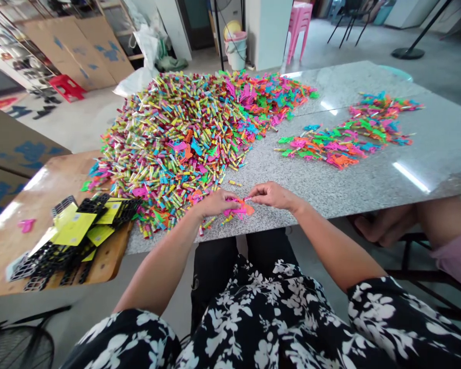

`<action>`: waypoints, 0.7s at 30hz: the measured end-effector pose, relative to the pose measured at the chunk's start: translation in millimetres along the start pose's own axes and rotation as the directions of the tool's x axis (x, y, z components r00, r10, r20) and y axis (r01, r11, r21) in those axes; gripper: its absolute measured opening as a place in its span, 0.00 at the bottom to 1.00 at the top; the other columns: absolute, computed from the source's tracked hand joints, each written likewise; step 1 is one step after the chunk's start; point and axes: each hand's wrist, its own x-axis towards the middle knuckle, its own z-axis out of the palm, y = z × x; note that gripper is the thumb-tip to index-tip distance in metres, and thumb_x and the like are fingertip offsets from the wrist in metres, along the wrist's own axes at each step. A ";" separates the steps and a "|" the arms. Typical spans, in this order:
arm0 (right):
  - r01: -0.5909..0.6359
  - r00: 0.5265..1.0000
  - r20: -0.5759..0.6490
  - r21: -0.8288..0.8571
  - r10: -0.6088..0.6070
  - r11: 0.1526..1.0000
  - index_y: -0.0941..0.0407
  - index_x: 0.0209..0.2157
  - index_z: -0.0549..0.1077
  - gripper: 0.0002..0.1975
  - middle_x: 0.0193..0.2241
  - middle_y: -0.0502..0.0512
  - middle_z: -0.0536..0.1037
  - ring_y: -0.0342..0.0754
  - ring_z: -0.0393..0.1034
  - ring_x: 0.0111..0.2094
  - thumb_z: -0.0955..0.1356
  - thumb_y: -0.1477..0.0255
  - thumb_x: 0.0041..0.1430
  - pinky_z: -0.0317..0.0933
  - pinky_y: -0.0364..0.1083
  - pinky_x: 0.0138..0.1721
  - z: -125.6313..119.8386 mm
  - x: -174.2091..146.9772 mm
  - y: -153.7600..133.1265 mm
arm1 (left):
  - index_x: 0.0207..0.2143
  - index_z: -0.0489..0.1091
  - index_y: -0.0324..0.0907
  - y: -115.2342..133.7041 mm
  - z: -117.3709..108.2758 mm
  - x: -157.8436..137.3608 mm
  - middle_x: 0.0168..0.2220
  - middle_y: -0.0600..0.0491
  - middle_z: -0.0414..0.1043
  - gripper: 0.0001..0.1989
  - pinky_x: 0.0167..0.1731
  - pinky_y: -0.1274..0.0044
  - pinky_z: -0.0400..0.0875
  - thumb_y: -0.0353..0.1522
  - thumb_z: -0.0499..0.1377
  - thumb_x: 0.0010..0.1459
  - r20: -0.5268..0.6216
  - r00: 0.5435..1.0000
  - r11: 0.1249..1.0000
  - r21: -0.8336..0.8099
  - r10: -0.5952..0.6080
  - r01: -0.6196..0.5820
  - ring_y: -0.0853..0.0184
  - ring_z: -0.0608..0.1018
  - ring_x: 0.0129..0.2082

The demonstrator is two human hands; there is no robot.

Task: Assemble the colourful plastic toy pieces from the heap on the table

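Observation:
Near the front edge of the speckled stone table, my left hand [217,203] is closed around a bright pink plastic toy gun [233,207]. An orange piece [248,209] shows just beside it, and I cannot tell whether it is held too. My right hand [274,196] pinches a small thin tube [248,199] at the pink toy gun's end; the fingers partly hide it. Close by on the left rises a large heap of small yellow, red and blue tubes [169,133], with toy guns mixed in. One loose tube [235,183] lies just beyond my hands.
Toy guns with tubes lie in a bunch [338,146] at the right. On the wooden table [103,266] at left are black plastic racks and yellow cards [75,228]. Another person's legs [415,225] are at the right edge. A fan [19,343] stands lower left.

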 end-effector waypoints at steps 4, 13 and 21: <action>-0.005 1.000 -0.011 -0.042 0.004 0.999 0.56 0.39 0.84 0.15 0.24 0.46 0.72 0.43 0.61 0.26 0.74 0.59 0.58 0.52 0.44 0.29 3.4 -5.6 6.9 | 0.34 0.82 0.44 -2.6 6.3 4.7 0.27 0.56 0.76 0.15 0.30 0.76 0.65 0.46 0.67 0.56 0.099 0.995 0.999 0.032 0.004 -0.007 0.66 0.74 0.28; -0.074 0.830 -0.542 0.134 0.136 0.988 0.54 0.36 0.79 0.15 0.21 0.45 0.70 0.41 0.57 0.20 0.76 0.58 0.56 0.49 0.43 0.23 -36.4 -4.1 27.8 | 0.44 0.76 0.44 -25.2 9.4 19.2 0.34 0.51 0.81 0.15 0.28 0.77 0.73 0.42 0.69 0.60 0.012 0.979 0.834 -0.521 -0.204 0.180 0.65 0.81 0.30; -0.125 0.709 -0.684 0.122 0.175 0.985 0.54 0.46 0.78 0.12 0.39 0.55 0.83 0.45 0.75 0.28 0.70 0.62 0.67 0.67 0.43 0.29 -13.3 63.5 44.6 | 0.46 0.70 0.41 -45.6 8.2 11.5 0.50 0.41 0.84 0.11 0.31 0.72 0.83 0.33 0.67 0.65 -0.149 0.926 0.431 -0.902 -0.346 0.016 0.57 0.88 0.40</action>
